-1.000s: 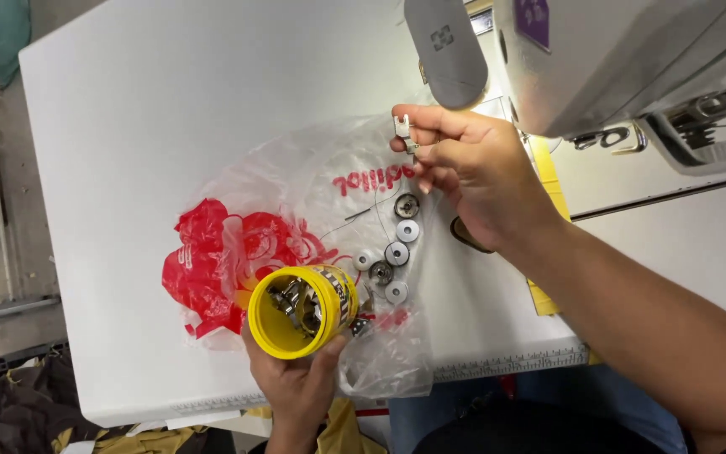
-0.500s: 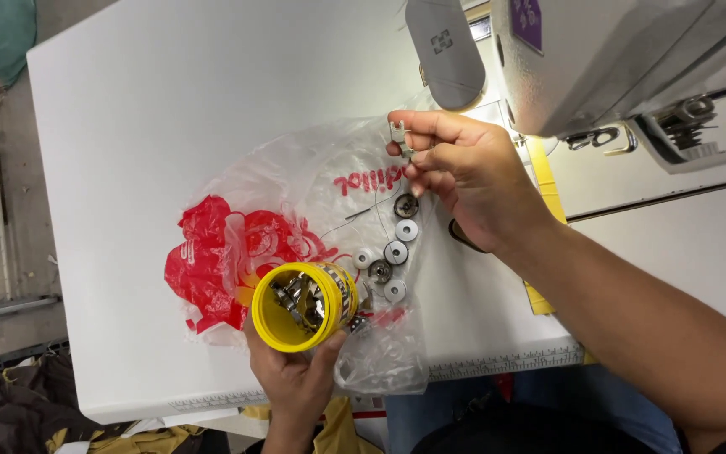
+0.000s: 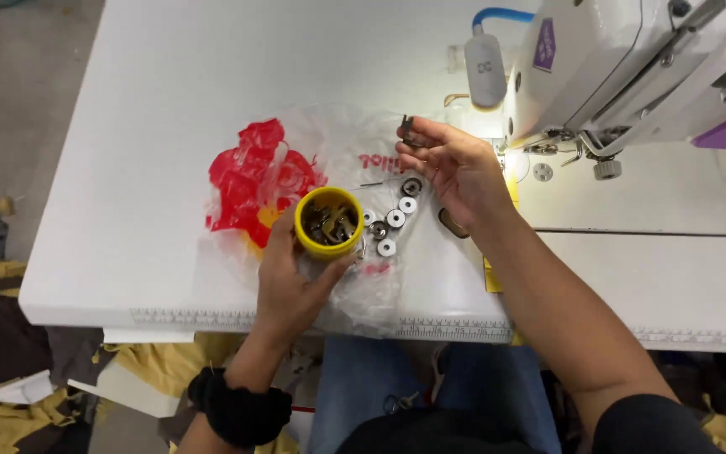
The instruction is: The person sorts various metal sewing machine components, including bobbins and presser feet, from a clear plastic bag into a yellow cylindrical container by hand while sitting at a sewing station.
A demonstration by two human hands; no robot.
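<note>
Yellow tub (image 3: 328, 221) gripped by left hand (image 3: 291, 277) near table edge (image 3: 296, 319); right hand (image 3: 455, 168) pinches what looks like a metal part (image 3: 407, 130).

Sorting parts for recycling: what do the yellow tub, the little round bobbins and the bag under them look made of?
Yellow tub: likely plastic, opaque, smooth. Round bobbins: probably metal, silvery with bright glints. Bag: thin plastic film, clear with red print, crinkled.

Clear plastic bag (image 3: 245, 252) with red print on white table, purple label (image 3: 545, 44) on sewing machine
</note>
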